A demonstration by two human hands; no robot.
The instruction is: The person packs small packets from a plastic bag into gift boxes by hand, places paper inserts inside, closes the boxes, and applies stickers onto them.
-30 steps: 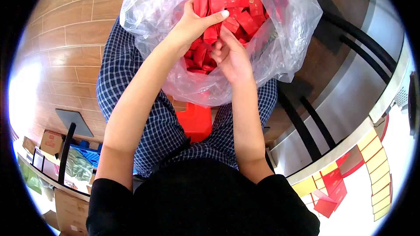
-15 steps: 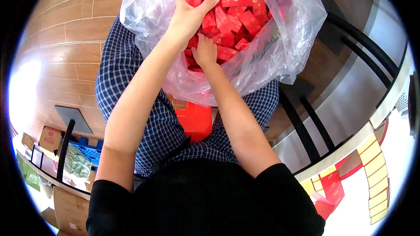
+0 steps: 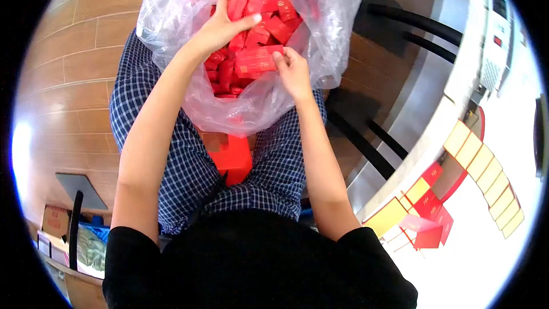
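Note:
A large clear plastic bag [image 3: 329, 40] stands open between my knees, filled with small red packets [image 3: 229, 77]. My right hand [image 3: 295, 73] pinches the right end of a flat red packet [image 3: 257, 61] with pale print, holding it over the bag's opening. Inside the bag's upper left part, my left hand [image 3: 220, 30] has thumb and fingers curved around upright red packets [image 3: 237, 8]; its fingertips are partly hidden among them.
Below the bag is a red stool [image 3: 235, 160]. At the right, a white table [image 3: 366, 277] carries red cards [image 3: 428, 205] and a row of yellow-cream pieces [image 3: 483, 169]. Black table legs [image 3: 366, 146] stand on the right. A cardboard box [image 3: 56, 221] lies lower left.
My right hand has come up out of the packets and moved right, now with a flat red packet in it. The bag and my left hand appear further left in view.

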